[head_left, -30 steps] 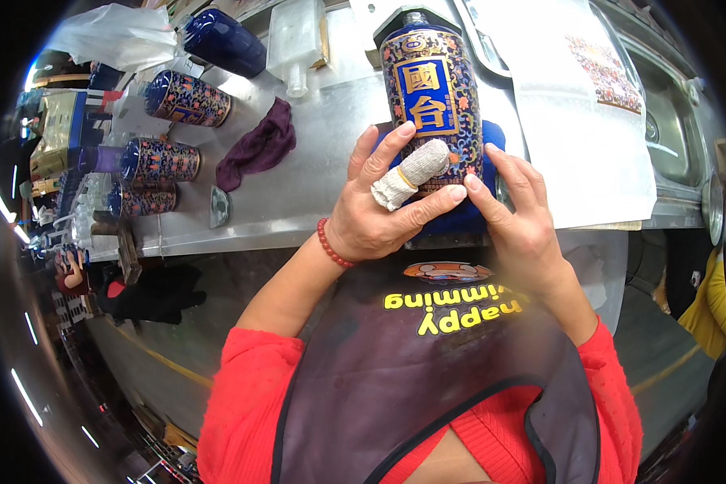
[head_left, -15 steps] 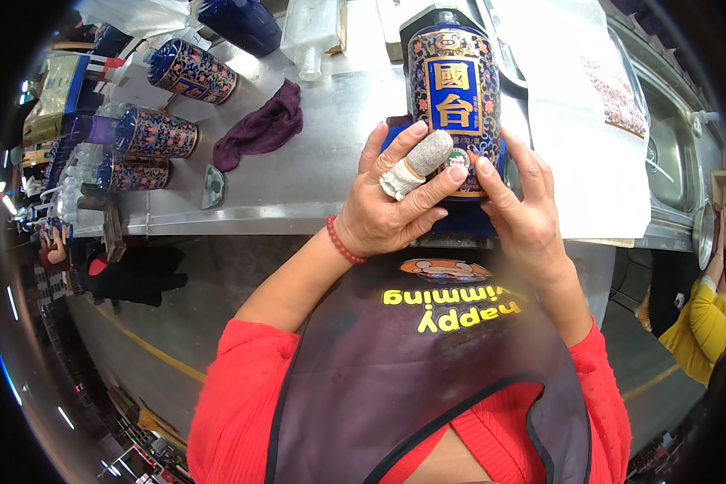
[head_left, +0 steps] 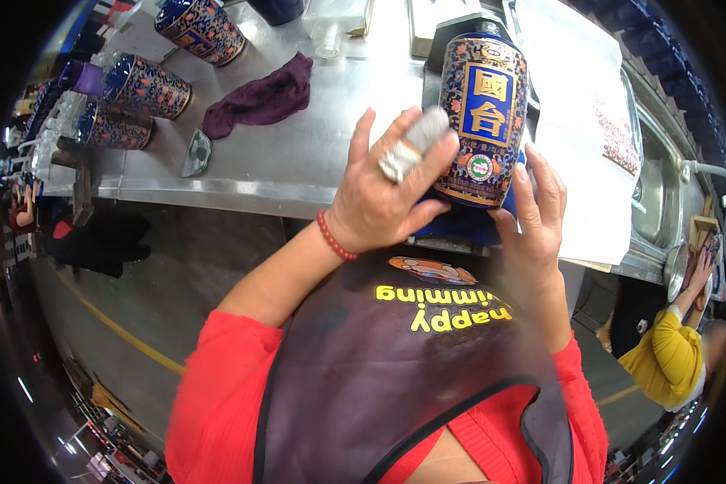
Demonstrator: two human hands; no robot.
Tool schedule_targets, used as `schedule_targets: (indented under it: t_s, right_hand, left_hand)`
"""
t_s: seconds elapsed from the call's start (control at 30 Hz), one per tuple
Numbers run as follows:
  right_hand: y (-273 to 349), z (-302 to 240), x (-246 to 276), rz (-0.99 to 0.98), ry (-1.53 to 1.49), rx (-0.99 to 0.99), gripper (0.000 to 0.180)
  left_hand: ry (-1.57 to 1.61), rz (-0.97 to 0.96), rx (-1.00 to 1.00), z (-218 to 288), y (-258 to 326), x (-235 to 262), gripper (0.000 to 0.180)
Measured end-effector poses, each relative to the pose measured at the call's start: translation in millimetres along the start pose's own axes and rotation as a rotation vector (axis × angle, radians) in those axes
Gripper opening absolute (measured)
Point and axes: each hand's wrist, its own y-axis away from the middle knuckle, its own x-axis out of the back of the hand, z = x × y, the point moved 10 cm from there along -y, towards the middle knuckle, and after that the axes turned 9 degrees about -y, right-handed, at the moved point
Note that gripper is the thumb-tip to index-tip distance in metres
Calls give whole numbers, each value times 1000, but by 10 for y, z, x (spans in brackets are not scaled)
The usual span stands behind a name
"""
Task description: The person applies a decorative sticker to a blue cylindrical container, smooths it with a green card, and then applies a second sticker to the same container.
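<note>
A dark blue bottle with a floral pattern and gold-edged panel lies on its back in a dark holder, neck pointing away from me. Near its base a small round green-and-white sticker shows on the front. My left hand is at the bottle's left side, fingers spread and holding nothing; one finger wears a grey-white wrapping. My right hand is beside the lower right of the bottle, fingers stretched out and apart. Whether its fingertips touch the glass I cannot tell.
On the metal table lie a purple cloth and a small glassy piece. Several patterned bottles stand at the left. White sheets cover the right side, beside a sink. A person in yellow works at far right.
My fingers have come away from the round sticker, which now shows fully. Both hands have moved to the bottle's sides, and the whole view has shifted and tilted a little.
</note>
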Motion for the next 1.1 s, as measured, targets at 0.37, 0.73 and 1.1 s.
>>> schedule_targets:
  t_s: [0.37, 0.73, 1.1]
  right_hand:
    - [130, -22, -118, 37, 88, 46, 65]
    - [241, 161, -135, 154, -148, -203, 52]
    - [-54, 251, -43, -36, -207, -138, 77]
  left_hand:
    - [535, 47, 243, -199, -42, -168, 81]
    - [487, -87, 278, -213, 51, -412, 86]
    - [164, -74, 77, -25, -275, -190, 90]
